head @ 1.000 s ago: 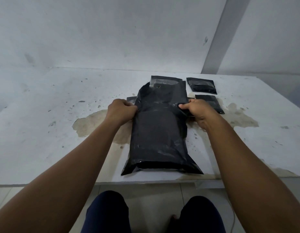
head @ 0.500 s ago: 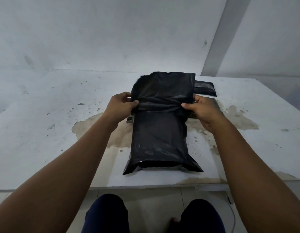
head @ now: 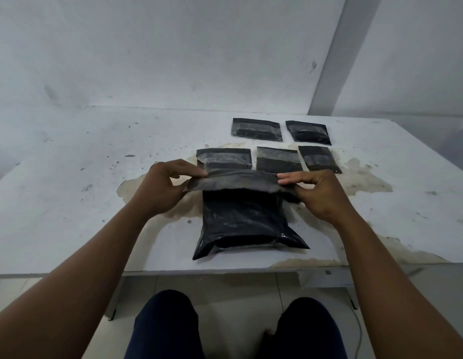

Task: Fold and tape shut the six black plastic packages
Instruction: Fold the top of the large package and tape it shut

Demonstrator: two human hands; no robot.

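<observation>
Now left hand (head: 161,189), right hand (head: 317,194), pinching package flap (head: 235,179)

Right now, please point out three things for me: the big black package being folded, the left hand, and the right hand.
big black package (head: 242,218): head view, on its flat body below the folded flap.
left hand (head: 164,187): head view, on the back of the hand.
right hand (head: 320,195): head view, on the back of the hand.

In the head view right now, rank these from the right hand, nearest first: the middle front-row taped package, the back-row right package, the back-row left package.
From the right hand:
1. Middle front-row package, just beyond its fingertips.
2. Back-row right package, farther back, slightly right.
3. Back-row left package, farther back and to the left.
</observation>
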